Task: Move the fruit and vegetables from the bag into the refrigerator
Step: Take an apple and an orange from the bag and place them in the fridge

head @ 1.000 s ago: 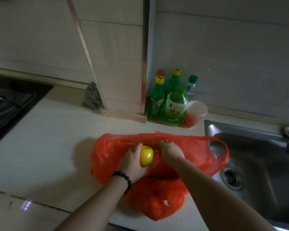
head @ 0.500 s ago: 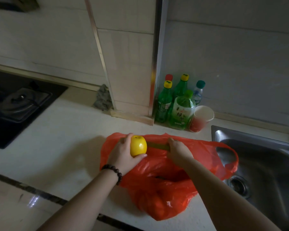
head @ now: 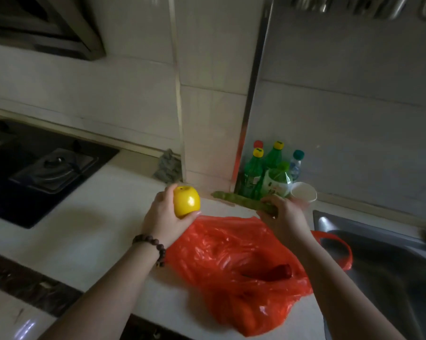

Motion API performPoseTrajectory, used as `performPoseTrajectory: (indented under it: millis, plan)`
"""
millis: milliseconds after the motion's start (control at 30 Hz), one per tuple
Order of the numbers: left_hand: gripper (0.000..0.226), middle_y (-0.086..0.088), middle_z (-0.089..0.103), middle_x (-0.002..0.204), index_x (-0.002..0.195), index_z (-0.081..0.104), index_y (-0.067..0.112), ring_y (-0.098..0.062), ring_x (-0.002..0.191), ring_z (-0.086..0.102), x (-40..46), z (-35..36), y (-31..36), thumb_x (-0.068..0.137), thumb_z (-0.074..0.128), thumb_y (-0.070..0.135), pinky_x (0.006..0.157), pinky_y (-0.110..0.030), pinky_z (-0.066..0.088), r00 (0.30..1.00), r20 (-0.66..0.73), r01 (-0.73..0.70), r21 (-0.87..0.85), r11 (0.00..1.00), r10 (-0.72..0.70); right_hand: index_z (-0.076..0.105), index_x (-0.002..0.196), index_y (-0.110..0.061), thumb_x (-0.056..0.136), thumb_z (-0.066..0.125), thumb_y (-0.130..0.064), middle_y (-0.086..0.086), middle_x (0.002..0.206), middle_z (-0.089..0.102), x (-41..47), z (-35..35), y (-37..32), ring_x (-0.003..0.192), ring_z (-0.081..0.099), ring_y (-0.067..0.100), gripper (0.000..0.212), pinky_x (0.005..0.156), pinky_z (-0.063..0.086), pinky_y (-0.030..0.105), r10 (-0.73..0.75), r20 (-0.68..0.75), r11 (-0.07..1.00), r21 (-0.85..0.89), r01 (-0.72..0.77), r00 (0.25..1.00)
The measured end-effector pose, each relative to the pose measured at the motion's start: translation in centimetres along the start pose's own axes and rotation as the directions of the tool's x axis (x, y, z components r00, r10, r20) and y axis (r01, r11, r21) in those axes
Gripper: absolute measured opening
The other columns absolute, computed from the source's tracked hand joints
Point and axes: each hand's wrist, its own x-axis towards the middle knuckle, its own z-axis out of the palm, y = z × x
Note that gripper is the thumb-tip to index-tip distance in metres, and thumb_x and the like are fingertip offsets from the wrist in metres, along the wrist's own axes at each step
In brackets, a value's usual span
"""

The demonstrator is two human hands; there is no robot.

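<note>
Nearest you, at 6 o'clock, the red plastic bag (head: 234,263) lies slumped on the white countertop (head: 84,231), its mouth open toward you. A red chili pepper (head: 278,272) rests in the opening, and orange shapes show through the plastic at the bag's near end; you cannot tell what they are. One bag handle (head: 339,249) hangs over the edge of the steel sink (head: 383,271) at 4 o'clock.

Your left hand (head: 163,217), with a bead bracelet (head: 153,246) on its wrist, is raised above the bag's far-left edge at about 11 o'clock. Its fingers curl around a yellow apple (head: 186,201), thumb on the near side, stem dimple facing up.

Your right hand (head: 285,214) is lifted at 1 o'clock, beyond the bag's far edge. Its fingers are closed around one end of a long green vegetable (head: 241,200), blurred, perhaps a cucumber or gourd; its free end points toward 10 o'clock, clear of the bag.

Farther off at 1 o'clock, green bottles (head: 263,170) with yellow caps stand clustered against the tiled wall, a paper cup (head: 304,192) just beside them. At 12 o'clock a grey rag (head: 167,166) sits at the foot of the wall corner. A gas stove (head: 35,168) lies at 10 o'clock, well apart from the bag.
</note>
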Motion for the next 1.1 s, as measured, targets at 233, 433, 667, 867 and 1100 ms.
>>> performPoseTrajectory:
  millis: [233,433,667,867,1100]
  plan:
    - [0.081,-0.009,0.049,0.122,0.132,0.037,0.026,-0.029,0.102,0.056,-2.0,-10.2,-7.3,0.066,0.078,0.047,0.082,-0.037,0.05,0.989,-0.128,0.059,-0.085,0.995,-0.07,0.057,0.106,-0.019,0.089,0.061,-0.023,-0.002,0.089,0.066,-1.5,4.7,-12.6,0.074,0.061,0.014,0.018,0.065,0.053,0.031,-0.082,0.038,0.991,0.11,0.078,0.996]
    - [0.087,-0.012,0.045,0.13,0.138,0.032,0.023,-0.031,0.108,0.053,-6.8,-22.9,-18.4,0.068,0.077,0.047,0.083,-0.036,0.046,0.945,-0.253,0.199,-0.051,0.979,-0.205,0.054,0.109,-0.025,0.092,0.056,-0.029,-0.003,0.093,0.064,-3.0,14.4,-27.6,0.076,0.06,0.013,0.018,0.067,0.05,0.027,-0.27,0.179,0.957,0.154,0.244,0.946]
    - [0.087,-0.008,0.042,0.133,0.138,0.029,0.025,-0.031,0.111,0.051,-14.3,-36.8,-30.3,0.068,0.072,0.056,0.089,-0.039,0.048,0.827,-0.439,0.361,-0.061,0.931,-0.35,0.053,0.103,-0.03,0.092,0.054,-0.033,-0.005,0.076,0.06,-6.1,25.4,-45.5,0.061,0.058,0.013,0.012,0.058,0.053,0.035,-0.498,0.32,0.861,0.291,0.417,0.806]
    - [0.082,-0.004,0.041,0.134,0.137,0.029,0.025,-0.022,0.108,0.05,-19.2,-45.1,-38.3,0.072,0.073,0.05,0.08,-0.031,0.046,0.668,-0.588,0.508,-0.088,0.857,-0.457,0.053,0.102,-0.026,0.092,0.054,-0.032,-0.006,0.075,0.059,-8.1,33.6,-57.7,0.062,0.057,0.008,0.012,0.055,0.048,0.028,-0.676,0.384,0.733,0.441,0.518,0.629]
    - [0.082,-0.007,0.042,0.134,0.136,0.032,0.022,-0.024,0.111,0.051,-18.9,-52.8,-48.7,0.071,0.075,0.048,0.083,-0.032,0.046,0.54,-0.693,0.597,-0.086,0.798,-0.478,0.053,0.098,-0.029,0.092,0.054,-0.03,-0.005,0.074,0.063,-7.8,43.4,-69.8,0.061,0.061,0.011,0.006,0.055,0.053,0.031,-0.777,0.388,0.625,0.563,0.54,0.495]
